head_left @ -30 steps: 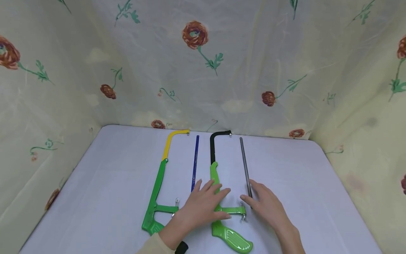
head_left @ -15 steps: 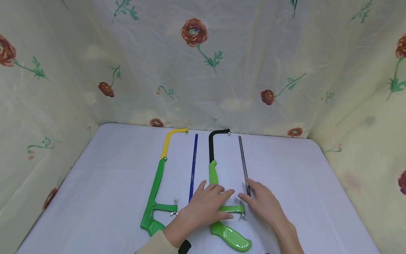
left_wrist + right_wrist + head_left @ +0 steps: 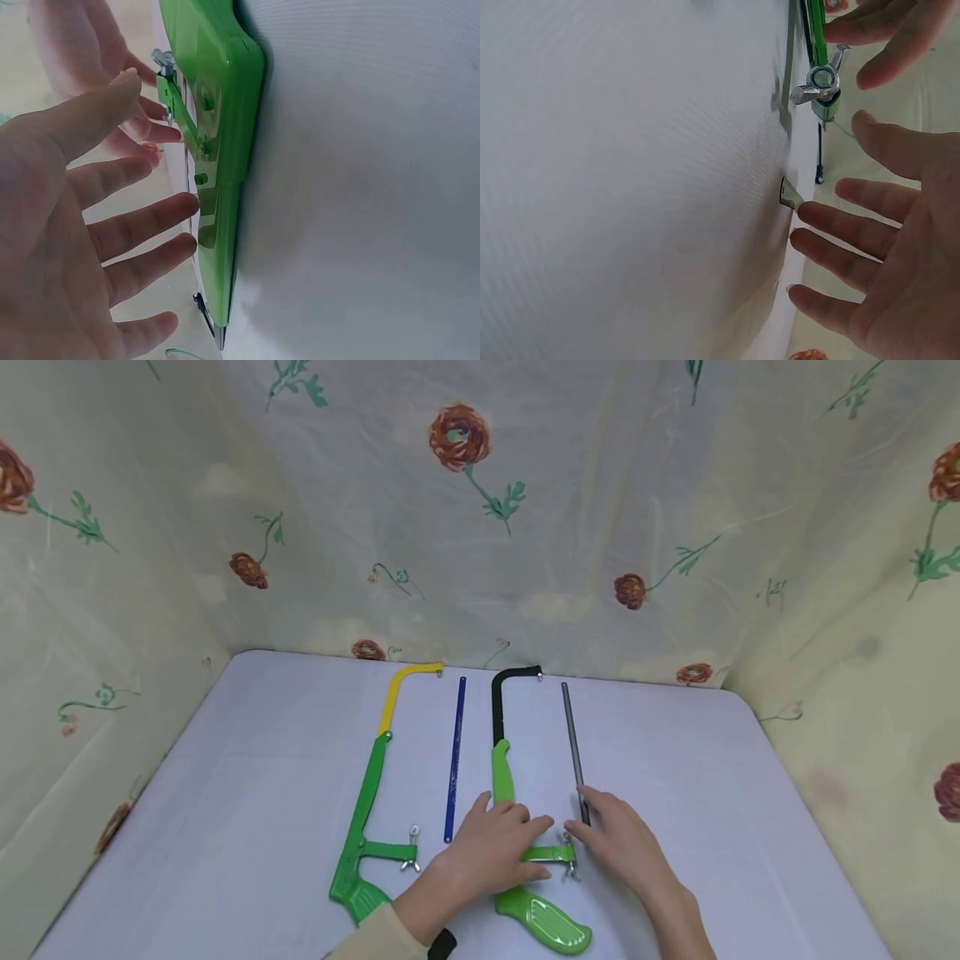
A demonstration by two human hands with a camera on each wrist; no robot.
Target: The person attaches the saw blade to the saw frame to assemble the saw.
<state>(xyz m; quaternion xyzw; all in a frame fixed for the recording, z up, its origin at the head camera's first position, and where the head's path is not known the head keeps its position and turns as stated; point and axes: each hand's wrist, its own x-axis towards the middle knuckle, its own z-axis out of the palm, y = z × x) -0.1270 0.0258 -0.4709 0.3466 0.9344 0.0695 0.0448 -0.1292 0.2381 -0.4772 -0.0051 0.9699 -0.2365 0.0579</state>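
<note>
On the white table (image 3: 675,743), four things lie in a row, going from left edge toward right edge: a yellow-green saw (image 3: 367,802), a blue blade (image 3: 454,760), a black-green saw (image 3: 502,772) and a grey bar (image 3: 573,735), all with one end near the far edge. The left hand (image 3: 498,852) is over the black-green saw; the right hand (image 3: 626,843) is at the grey bar's near end. Flowered cloth (image 3: 562,568) rises behind the far edge and beyond both side edges.

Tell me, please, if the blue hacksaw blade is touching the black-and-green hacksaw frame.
Apart. The head view shows white tabletop between the blue hacksaw blade and the black-and-green hacksaw frame.
</note>
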